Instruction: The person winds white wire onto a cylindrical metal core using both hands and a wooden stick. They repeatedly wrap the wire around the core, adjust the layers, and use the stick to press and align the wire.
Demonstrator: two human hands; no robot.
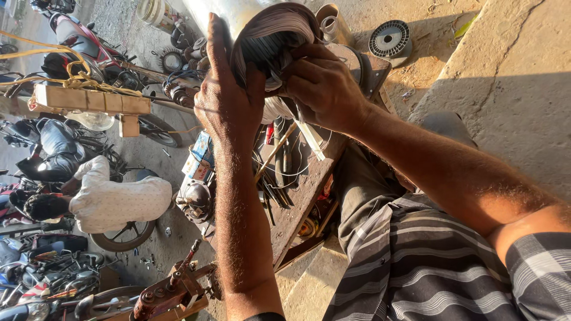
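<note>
A rounded bundle of fine grey and whitish winding wire (270, 44), curved like a coil, is held up in front of the camera between both hands, above a cluttered brown wooden workbench (309, 184). The left hand (223, 98) is set flat against the bundle's left flank, fingers stretched straight up along it and the palm turned inward; it is opened out and pressed to the coil rather than wrapped round it. The right hand (321, 86) lies on the opposite flank, its fingers curled into the strands at the coil's lower right, so that it is closed on the wire in a pinching hold; the fingertips themselves are hidden among the strands.

The coil is thus lodged between the two palms, touching both, with its arched upper edge standing above the fingers. Its long axis appears to run up and away from the wearer, roughly in line with the left forearm. Of the two, the right hand is the more deeply engaged in the wire; the left serves as a backing surface.

Behind the bundle a shiny metal cylinder (238, 12) is seen, and a grey round wire spool (389, 38) lies well apart on the sunlit ground. A seated person in a white shirt (119, 202) is nearby on the left.
</note>
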